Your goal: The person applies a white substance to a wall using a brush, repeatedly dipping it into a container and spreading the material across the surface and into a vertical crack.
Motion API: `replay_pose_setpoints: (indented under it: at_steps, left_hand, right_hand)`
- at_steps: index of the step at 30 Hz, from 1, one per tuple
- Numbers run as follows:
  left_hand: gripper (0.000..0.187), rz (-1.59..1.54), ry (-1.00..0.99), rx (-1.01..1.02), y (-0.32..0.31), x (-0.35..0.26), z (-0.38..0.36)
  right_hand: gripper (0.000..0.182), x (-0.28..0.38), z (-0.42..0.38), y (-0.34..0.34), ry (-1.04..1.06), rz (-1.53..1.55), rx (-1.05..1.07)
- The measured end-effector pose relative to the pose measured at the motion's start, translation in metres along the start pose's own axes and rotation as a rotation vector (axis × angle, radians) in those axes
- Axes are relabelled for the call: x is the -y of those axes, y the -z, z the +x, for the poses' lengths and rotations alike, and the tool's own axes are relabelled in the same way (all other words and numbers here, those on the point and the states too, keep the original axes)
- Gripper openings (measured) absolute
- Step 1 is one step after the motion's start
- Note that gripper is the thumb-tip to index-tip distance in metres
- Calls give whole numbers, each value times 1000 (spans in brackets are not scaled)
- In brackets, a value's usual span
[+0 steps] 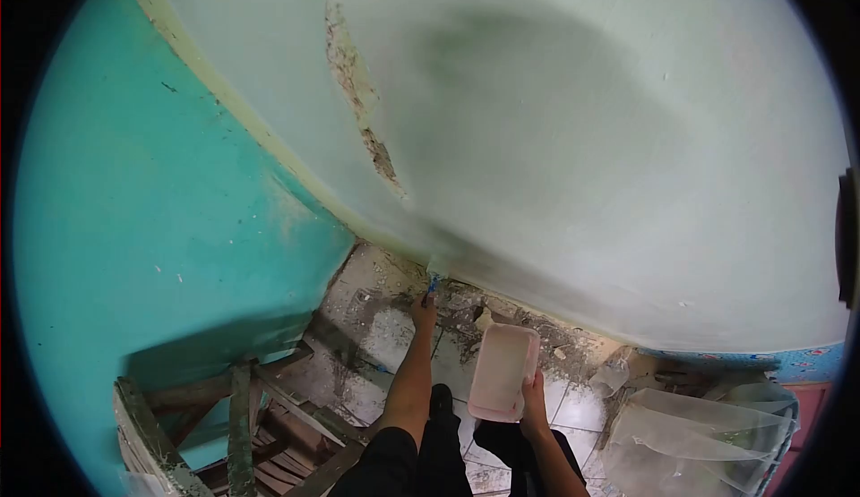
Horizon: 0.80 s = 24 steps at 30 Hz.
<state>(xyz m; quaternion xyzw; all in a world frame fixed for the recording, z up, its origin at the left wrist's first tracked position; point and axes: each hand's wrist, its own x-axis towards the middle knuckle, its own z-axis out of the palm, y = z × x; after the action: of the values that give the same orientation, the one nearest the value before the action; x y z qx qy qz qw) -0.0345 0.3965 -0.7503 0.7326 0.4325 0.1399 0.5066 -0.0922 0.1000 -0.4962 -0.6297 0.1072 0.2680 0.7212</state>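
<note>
My left hand [424,307] is closed around the handle of a small blue tool [434,283], whose far end meets the foot of the pale wall [555,139]; the tool's exact kind is hard to make out. In my right hand [534,403] is a pinkish rectangular tub [503,372], gripped by its right side and held above the tiled floor. The tub's inside looks pale and whitish. A long strip of broken plaster [354,81] runs down the pale wall above my left hand.
A turquoise wall [179,210] stands at the left, with a worn wooden frame [240,416] below it. Debris lies on the floor tiles [390,336] along the wall. Translucent plastic sheeting [690,425] covers something at the lower right.
</note>
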Motion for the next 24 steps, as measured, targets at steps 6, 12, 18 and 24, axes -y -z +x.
replay_pose_setpoints:
  at_steps: [6,12,18,24]
  left_hand:
    - [28,145,130,7,1,9,2]
    - [27,305,42,-149,28,-95,-3]
    - [26,138,-87,-207,126,-271,-69]
    - [23,-50,-369,-273,177,-352,-111]
  right_hand:
    - [54,-18,3,6,-6,-31,65]
    - [63,3,-18,5,-44,-36,107]
    - [64,76,-66,-12,-70,-126,123]
    - [67,114,-78,-23,-112,-161,193]
